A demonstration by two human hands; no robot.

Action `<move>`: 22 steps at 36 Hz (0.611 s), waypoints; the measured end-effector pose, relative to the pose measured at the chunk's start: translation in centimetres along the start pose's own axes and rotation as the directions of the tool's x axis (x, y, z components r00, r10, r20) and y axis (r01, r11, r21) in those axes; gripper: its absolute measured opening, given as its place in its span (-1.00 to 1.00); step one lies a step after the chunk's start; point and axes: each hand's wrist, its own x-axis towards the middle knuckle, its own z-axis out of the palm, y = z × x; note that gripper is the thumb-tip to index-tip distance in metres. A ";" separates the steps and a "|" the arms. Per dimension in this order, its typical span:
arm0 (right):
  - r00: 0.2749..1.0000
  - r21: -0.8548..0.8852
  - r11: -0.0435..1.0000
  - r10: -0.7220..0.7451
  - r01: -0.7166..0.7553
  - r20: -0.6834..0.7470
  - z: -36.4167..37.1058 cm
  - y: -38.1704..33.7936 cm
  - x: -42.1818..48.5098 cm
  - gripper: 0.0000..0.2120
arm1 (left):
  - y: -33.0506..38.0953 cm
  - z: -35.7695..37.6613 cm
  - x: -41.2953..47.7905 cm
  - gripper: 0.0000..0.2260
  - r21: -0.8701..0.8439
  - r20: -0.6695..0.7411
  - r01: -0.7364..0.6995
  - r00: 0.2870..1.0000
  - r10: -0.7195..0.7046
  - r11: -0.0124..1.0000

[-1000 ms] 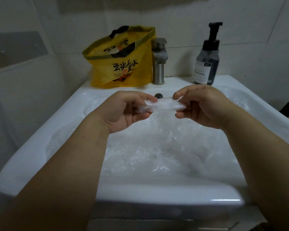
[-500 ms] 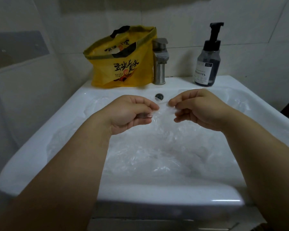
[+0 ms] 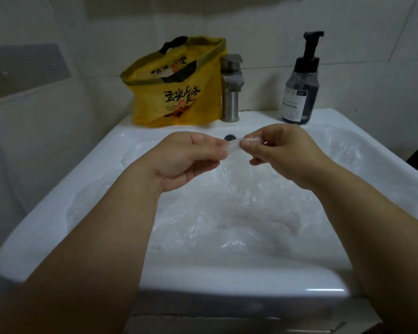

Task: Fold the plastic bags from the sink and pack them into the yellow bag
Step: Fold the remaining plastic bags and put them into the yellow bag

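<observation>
**A:** What is taking up most of the view?

**B:** The white sink [image 3: 239,283]. Its basin is holding a loose heap of clear plastic bags [image 3: 239,218], spreading from nine o'clock round to three.

**A:** And the yellow bag?

**B:** The yellow bag [image 3: 176,97] is standing upright on the back ledge at eleven o'clock, mouth gaping, just beside the steel tap [image 3: 231,92] at twelve. A dark pump bottle [image 3: 299,97] is sitting at one o'clock.

**A:** What are the hands doing?

**B:** Both are hovering above the heap, close together near the back of the basin. The left hand [image 3: 186,157] is pinching one end of a narrow folded strip [image 3: 234,148] of clear plastic between thumb and fingers. The right hand [image 3: 282,153] is clamping the other end the same way. Neither is lying open.

**A:** So which step is this?

**B:** I am reading it as the folding of one bag, nearly done, since the strip is looking small and tight. How many layers it has, I cannot tell. With the basin this full, the task is looking far from finished.

**A:** What is the next move asking for?

**B:** Probably one more fold or tuck, then a reach towards eleven o'clock to drop it through the bag's mouth. The film is looking slippery and springy, so it is calling for a firm pinch.
</observation>
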 end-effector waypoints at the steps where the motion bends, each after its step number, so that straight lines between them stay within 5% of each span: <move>1: 1.000 0.003 1.000 0.001 -0.001 0.000 0.0 0.0 0.0 -0.94 | 0.0 0.1 0.0 -0.87 0.054 -0.011 -0.021 1.000 0.022 0.998; 7: 0.996 0.200 0.977 0.077 -0.069 -0.034 0.5 0.2 0.4 -0.85 | -0.3 0.3 0.6 -0.98 0.178 -0.149 -0.097 0.981 0.124 0.979; 17: 0.987 0.340 0.935 0.135 -0.099 -0.083 0.6 -0.4 0.5 -0.92 | -0.6 0.4 0.7 -0.92 0.279 -0.147 -0.202 0.957 0.250 0.939; 22: 0.966 0.425 0.868 0.241 -0.257 0.092 -0.2 -0.1 0.7 -0.71 | -0.6 0.2 0.8 -0.92 0.287 -0.151 -0.201 0.956 0.251 0.937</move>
